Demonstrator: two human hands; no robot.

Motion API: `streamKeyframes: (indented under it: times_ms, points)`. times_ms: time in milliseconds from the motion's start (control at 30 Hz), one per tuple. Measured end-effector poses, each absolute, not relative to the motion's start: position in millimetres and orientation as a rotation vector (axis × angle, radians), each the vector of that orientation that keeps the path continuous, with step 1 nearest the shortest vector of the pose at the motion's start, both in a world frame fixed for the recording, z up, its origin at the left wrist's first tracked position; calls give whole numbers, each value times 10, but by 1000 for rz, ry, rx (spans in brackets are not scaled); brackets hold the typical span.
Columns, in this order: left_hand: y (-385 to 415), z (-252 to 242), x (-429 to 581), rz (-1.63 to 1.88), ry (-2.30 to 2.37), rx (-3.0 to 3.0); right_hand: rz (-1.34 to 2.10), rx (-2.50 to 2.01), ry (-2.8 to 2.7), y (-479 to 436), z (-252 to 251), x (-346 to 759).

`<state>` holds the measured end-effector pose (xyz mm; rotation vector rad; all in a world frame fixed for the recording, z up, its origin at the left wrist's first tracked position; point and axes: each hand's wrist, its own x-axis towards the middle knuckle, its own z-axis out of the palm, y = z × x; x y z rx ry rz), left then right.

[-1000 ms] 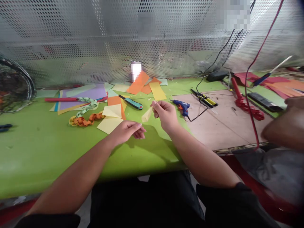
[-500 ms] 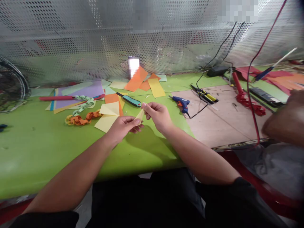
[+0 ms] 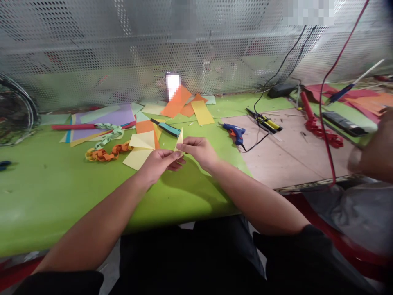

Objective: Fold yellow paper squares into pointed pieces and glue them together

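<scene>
A small folded piece of pale yellow paper (image 3: 180, 139) stands upright between my fingertips, above the green tabletop. My left hand (image 3: 161, 162) pinches its lower part between thumb and fingers. From the right, my right hand (image 3: 199, 150) is closed on its edge, the thumb close to the left thumb. Beside my left hand lie pale yellow sheets (image 3: 141, 140), partly over orange paper (image 3: 145, 126). A teal and black utility knife (image 3: 166, 128) rests just beyond the hands.
A blue glue gun (image 3: 234, 133) lies right of my hands, its cord near yellow-handled pliers (image 3: 268, 123). Curled paper chains (image 3: 107, 153) and coloured sheets (image 3: 101, 114) are at left. A red cable (image 3: 326, 123) hangs at right, near another person's blurred arm (image 3: 373, 151).
My right fingers have slid down from the paper's top tip to its side, nearer my left thumb. The paper now points straight up. The other person's arm has shifted right.
</scene>
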<state>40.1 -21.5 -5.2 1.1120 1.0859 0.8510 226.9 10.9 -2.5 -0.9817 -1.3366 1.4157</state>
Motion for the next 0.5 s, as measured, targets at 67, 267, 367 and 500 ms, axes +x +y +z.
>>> streamKeyframes:
  times_ms: [67, 267, 367, 500]
  points:
    - [-219, -50, 406, 886, 1105, 1164, 1362, -975, -1351, 107, -23, 2261]
    - [-218, -61, 412, 986, 1121, 1225, 1449, -974, -1397, 101, -19, 2272]
    - [-234, -35, 410, 966, 1128, 1322, 1505, -996, -1373, 125, -30, 2281]
    - [-202, 86, 220, 903, 1290, 1746, 1443, -1021, -1219, 224, -29, 2358]
